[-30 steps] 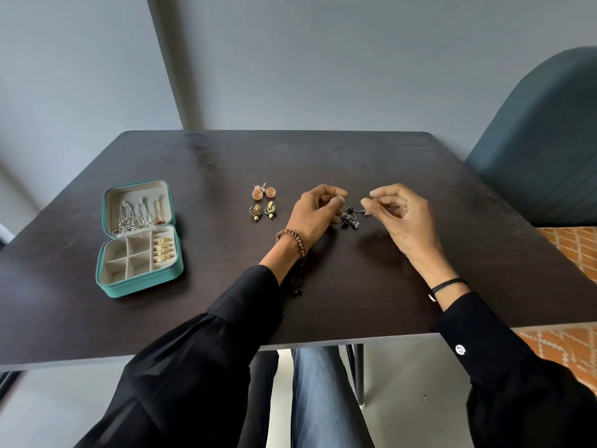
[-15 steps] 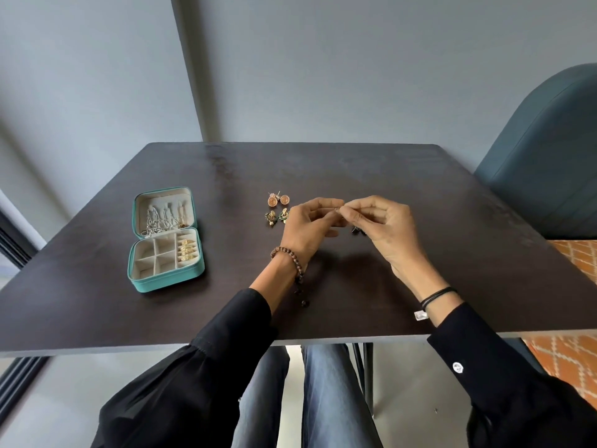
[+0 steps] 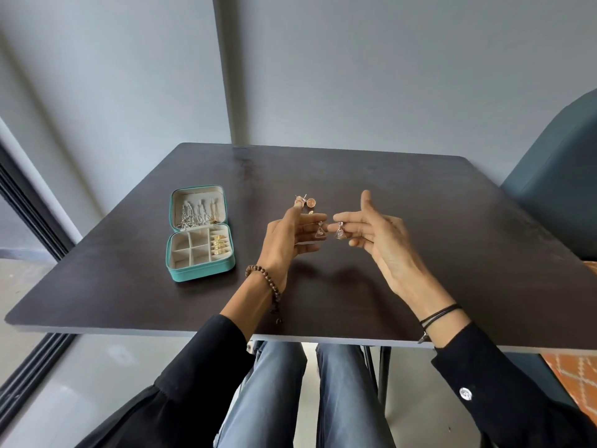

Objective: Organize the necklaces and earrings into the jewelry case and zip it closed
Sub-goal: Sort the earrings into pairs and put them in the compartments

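Observation:
Both my hands hover above the dark table, facing each other. My left hand pinches one triangular drop earring at its fingertips. My right hand pinches the matching triangular earring, with its index finger pointing up. The two earrings hang a little apart. The teal jewelry case lies open to the left. Silver necklaces hang in its lid, and gold pieces fill the right-hand compartment. A pair of round orange stud earrings lies on the table behind my left hand.
A teal upholstered chair stands at the table's right side. The near table edge runs just under my forearms. A dark window frame lines the left. The case's other compartments hold nothing.
My hands have risen off the table and drawn slightly apart, each now holding one triangular earring. The head view has shifted, so the case sits closer to centre.

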The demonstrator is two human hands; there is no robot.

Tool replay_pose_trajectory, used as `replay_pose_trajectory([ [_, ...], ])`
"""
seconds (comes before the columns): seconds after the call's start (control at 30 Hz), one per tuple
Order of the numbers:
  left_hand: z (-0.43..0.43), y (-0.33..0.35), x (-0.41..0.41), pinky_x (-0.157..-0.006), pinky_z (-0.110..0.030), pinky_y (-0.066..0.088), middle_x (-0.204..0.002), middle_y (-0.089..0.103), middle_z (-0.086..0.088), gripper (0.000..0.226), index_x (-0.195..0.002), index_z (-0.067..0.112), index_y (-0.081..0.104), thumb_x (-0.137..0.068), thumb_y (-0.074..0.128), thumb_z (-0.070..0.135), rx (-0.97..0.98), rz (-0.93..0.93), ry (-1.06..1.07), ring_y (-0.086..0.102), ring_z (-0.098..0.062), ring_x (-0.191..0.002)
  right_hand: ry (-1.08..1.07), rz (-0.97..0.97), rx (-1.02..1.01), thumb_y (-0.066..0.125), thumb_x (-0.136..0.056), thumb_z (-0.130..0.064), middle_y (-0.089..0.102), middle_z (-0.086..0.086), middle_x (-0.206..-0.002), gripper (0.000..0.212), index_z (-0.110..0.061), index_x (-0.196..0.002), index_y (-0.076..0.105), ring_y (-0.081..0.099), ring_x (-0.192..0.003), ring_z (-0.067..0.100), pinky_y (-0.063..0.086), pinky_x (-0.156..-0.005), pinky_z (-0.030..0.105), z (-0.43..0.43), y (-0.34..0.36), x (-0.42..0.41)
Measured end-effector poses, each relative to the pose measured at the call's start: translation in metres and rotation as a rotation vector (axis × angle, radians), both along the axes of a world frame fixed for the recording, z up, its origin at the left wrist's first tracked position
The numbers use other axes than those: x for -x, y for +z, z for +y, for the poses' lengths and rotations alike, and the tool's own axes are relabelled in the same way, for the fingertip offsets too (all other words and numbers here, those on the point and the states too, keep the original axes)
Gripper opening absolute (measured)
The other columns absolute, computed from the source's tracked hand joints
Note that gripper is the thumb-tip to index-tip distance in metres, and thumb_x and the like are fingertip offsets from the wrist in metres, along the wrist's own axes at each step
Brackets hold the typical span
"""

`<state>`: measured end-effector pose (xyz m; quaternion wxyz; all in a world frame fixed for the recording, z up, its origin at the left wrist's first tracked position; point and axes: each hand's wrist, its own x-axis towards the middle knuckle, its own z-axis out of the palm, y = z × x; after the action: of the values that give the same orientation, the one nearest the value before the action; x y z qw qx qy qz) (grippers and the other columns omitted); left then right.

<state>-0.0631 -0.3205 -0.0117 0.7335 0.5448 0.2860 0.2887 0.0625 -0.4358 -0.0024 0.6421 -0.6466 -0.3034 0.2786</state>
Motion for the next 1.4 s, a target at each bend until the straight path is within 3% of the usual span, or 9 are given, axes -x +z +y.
replay_pose_trajectory([
  [0.23, 0.01, -0.02, 0.016, -0.074, -0.024, 0.055, -0.088, 0.078, 0.0, 0.013, -0.103, 0.013, 0.076, -0.093, 0.069, 0.017, -0.38, 0.157, 0.079, 0.071, -0.008, -0.08, 0.103, -0.182, 0.014, 0.073, -0.092, -0.014, 0.08, 0.004, -0.097, 0.016, -0.013, -0.107, 0.078, 0.072, -0.094, 0.011, 0.054, -0.08, 0.023, 0.012, -0.018, 0.009],
  [0.4, 0.015, -0.026, 0.016, -0.075, -0.007, 0.052, -0.085, 0.074, 0.006, 0.014, -0.105, 0.017, 0.077, -0.092, 0.071, 0.018, -0.627, 0.358, 0.166, 0.07, -0.001, -0.078, 0.034, -0.395, 0.139, 0.077, -0.089, -0.016, 0.079, -0.006, -0.092, 0.016, -0.021, -0.103, 0.08, 0.073, -0.086, 0.005, 0.057, -0.089, 0.026, 0.028, -0.032, 0.004],
  [0.53, 0.016, -0.022, 0.009, -0.085, -0.028, 0.056, -0.091, 0.077, 0.004, 0.013, -0.102, 0.023, 0.078, -0.091, 0.071, 0.026, -0.744, 0.506, 0.215, 0.069, -0.01, -0.086, 0.027, -0.542, 0.254, 0.077, -0.09, -0.021, 0.078, -0.006, -0.094, 0.017, -0.024, -0.106, 0.08, 0.072, -0.087, 0.005, 0.055, -0.085, 0.02, 0.041, -0.034, 0.003],
  [0.7, 0.017, -0.02, 0.005, -0.083, -0.032, 0.056, -0.098, 0.076, 0.005, 0.014, -0.102, 0.026, 0.078, -0.09, 0.071, 0.028, -0.795, 0.614, 0.198, 0.069, -0.012, -0.09, 0.002, -0.644, 0.321, 0.078, -0.088, -0.024, 0.077, -0.004, -0.095, 0.02, -0.019, -0.108, 0.078, 0.069, -0.084, 0.003, 0.045, -0.07, -0.001, 0.047, -0.031, 0.002],
  [0.87, 0.021, -0.02, 0.004, -0.083, -0.031, 0.054, -0.101, 0.076, 0.004, 0.016, -0.107, 0.023, 0.077, -0.094, 0.067, 0.025, -0.823, 0.61, 0.196, 0.064, -0.011, -0.086, -0.023, -0.676, 0.346, 0.076, -0.09, -0.028, 0.077, -0.006, -0.096, 0.021, -0.02, -0.108, 0.079, 0.066, -0.08, 0.001, 0.04, -0.066, -0.006, 0.047, -0.032, 0.002],
  [0.97, 0.022, -0.019, 0.005, -0.084, -0.031, 0.053, -0.099, 0.075, 0.002, 0.016, -0.107, 0.02, 0.076, -0.095, 0.066, 0.024, -0.826, 0.582, 0.227, 0.063, -0.012, -0.083, -0.023, -0.694, 0.345, 0.072, -0.092, -0.03, 0.075, -0.008, -0.095, 0.019, -0.022, -0.108, 0.078, 0.067, -0.084, 0.004, 0.046, -0.074, 0.001, 0.043, -0.03, 0.0],
  [1.03, 0.02, -0.018, 0.004, -0.082, -0.031, 0.053, -0.094, 0.074, 0.003, 0.015, -0.104, 0.02, 0.076, -0.095, 0.065, 0.024, -0.83, 0.565, 0.248, 0.061, -0.011, -0.078, -0.025, -0.681, 0.329, 0.071, -0.092, -0.03, 0.075, -0.009, -0.093, 0.017, -0.023, -0.106, 0.078, 0.069, -0.087, 0.006, 0.056, -0.086, 0.021, 0.039, -0.029, -0.003],
  [1.13, 0.012, -0.015, -0.001, -0.078, -0.029, 0.051, -0.085, 0.068, 0.008, 0.014, -0.101, 0.021, 0.076, -0.095, 0.064, 0.025, -0.859, 0.523, 0.235, 0.056, -0.007, -0.07, -0.065, -0.636, 0.279, 0.072, -0.091, -0.027, 0.076, -0.011, -0.087, 0.011, -0.023, -0.098, 0.079, 0.071, -0.083, 0.005, 0.061, -0.084, 0.035, 0.028, -0.028, -0.011],
  [1.4, -0.028, -0.008, -0.045, -0.082, -0.015, 0.05, -0.095, 0.073, 0.006, 0.015, -0.105, 0.018, 0.075, -0.094, 0.066, 0.018, -0.841, 0.401, 0.008, 0.064, -0.005, -0.085, -0.207, -0.651, 0.287, 0.074, -0.09, -0.021, 0.075, -0.011, -0.084, 0.008, -0.022, -0.096, 0.079, 0.071, -0.08, 0.002, 0.06, -0.08, 0.026, -0.015, -0.016, -0.052],
])
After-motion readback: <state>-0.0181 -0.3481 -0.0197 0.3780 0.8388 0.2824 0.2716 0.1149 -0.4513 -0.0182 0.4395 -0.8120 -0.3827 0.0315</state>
